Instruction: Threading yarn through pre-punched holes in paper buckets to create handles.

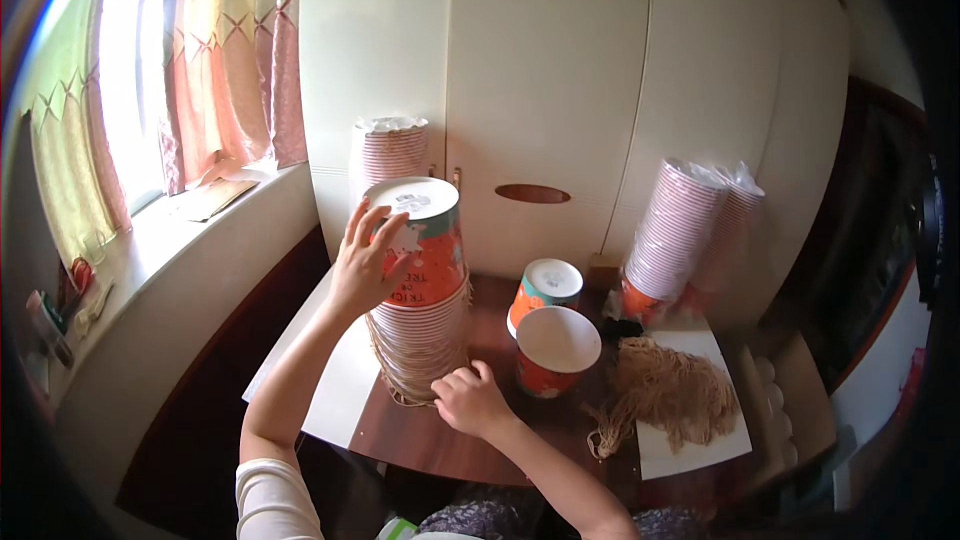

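Observation:
A tall stack of upside-down paper buckets [425,335] stands in front of me, its white rims layered below the orange-and-green top bucket [432,255]. Against the left side of that top bucket rests my left hand [372,262], fingers spread and holding nothing. Tan twine loops [410,375] hang around the lower stack. Low on its right side is my right hand [472,400], fingers curled closed beside the twine; what they pinch, if anything, is hidden. Right of it, an upright paper bucket [558,355] stands before an upside-down one [550,285].
A bundle of tan twine [680,390] lies on a white board [705,445] at the right of the brown table [440,448]. Plastic-wrapped bucket stacks [675,230] stand behind it. Another wrapped stack [390,145] is at the back left. An open cardboard box [805,405] sits far right.

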A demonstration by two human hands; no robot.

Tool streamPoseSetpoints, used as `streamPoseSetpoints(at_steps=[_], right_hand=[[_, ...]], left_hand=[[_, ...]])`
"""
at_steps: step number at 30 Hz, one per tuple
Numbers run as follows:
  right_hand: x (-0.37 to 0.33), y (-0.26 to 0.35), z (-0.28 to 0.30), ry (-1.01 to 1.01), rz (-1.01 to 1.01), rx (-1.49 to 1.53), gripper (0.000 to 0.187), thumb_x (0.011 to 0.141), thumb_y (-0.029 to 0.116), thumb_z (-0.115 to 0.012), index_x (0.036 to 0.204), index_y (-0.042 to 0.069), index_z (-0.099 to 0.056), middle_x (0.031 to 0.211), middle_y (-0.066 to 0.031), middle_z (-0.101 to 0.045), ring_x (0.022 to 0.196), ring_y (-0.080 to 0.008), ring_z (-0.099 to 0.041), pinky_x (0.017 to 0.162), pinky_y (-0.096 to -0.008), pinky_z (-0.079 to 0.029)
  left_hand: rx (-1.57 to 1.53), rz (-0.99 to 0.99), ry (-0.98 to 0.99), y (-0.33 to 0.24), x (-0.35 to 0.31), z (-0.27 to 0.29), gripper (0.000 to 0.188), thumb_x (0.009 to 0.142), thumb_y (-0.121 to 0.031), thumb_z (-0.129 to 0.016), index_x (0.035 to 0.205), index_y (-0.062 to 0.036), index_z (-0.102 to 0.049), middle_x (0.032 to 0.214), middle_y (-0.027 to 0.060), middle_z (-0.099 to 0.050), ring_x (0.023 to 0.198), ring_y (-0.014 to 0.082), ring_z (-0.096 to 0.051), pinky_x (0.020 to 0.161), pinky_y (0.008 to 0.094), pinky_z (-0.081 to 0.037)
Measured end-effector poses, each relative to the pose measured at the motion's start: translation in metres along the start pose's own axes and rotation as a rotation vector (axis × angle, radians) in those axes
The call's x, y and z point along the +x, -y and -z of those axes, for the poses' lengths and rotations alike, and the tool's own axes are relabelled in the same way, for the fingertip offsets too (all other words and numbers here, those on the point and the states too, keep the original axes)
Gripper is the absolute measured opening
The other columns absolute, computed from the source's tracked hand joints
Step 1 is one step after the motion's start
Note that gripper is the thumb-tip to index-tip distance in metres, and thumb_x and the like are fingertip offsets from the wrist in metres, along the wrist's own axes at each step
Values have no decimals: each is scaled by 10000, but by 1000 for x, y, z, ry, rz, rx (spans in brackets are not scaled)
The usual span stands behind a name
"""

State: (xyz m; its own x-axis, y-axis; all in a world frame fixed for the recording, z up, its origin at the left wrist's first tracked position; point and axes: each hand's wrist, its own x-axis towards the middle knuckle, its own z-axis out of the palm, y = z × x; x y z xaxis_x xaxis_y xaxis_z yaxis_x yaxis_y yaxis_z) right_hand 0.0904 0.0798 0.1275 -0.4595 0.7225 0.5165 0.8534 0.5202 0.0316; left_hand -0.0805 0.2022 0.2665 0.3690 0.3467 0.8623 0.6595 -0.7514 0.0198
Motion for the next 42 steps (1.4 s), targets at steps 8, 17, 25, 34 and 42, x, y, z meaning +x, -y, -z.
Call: streamPoseSetpoints(at_steps=[8, 17, 25, 34, 42], right_hand=[[-71, 4, 75, 33, -38, 501, 205, 777, 156, -583, 971, 94, -560, 964, -59, -576, 954, -223, -542, 867, -403, -391], [-99, 47, 276, -764, 12, 1321, 302, 861, 193, -541, 1102, 119, -374, 933, -137, -582, 622, -338, -600, 616, -495, -480], [-138, 40, 287, -527, 827, 1519, 204, 864, 272, -529, 1051, 189, -527, 1008, -28, -544, 850, -226, -534, 652, -317, -452], [-201, 32, 212, 319, 130, 1850, 415, 802, 338, -595, 1068, 29, -516, 991, -79, -529, 849, -189, -526, 657, -293, -429], [-351, 52, 132, -367, -936, 1756, 560, 805, 291, -610, 1233, 49, -342, 1167, -89, -459, 1075, -205, -458, 896, -365, -358]], left_hand=[[77, 23, -109, -33, -23, -11, 617, 775, -290, -604, 1316, -114, -366, 1390, 170, -260, 1297, 399, -184, 1015, 529, -205], [31, -19, -156, -82, -8, -33, 539, 723, -181, -635, 1221, -101, -444, 1346, 170, -291, 1275, 411, -213, 1022, 519, -211], [-341, -175, 80, -115, -14, -85, 384, 587, -135, -676, 949, -68, -564, 1039, 117, -515, 1030, 327, -468, 860, 452, -393], [-269, -433, 696, -154, -97, -206, 213, 761, -276, -575, 784, -65, -597, 732, 97, -616, 732, 260, -609, 759, 409, -442], [-715, -716, 611, -229, -123, -65, 85, 709, -169, -513, 753, -99, -496, 619, 14, -485, 583, 188, -542, 583, 310, -440]])
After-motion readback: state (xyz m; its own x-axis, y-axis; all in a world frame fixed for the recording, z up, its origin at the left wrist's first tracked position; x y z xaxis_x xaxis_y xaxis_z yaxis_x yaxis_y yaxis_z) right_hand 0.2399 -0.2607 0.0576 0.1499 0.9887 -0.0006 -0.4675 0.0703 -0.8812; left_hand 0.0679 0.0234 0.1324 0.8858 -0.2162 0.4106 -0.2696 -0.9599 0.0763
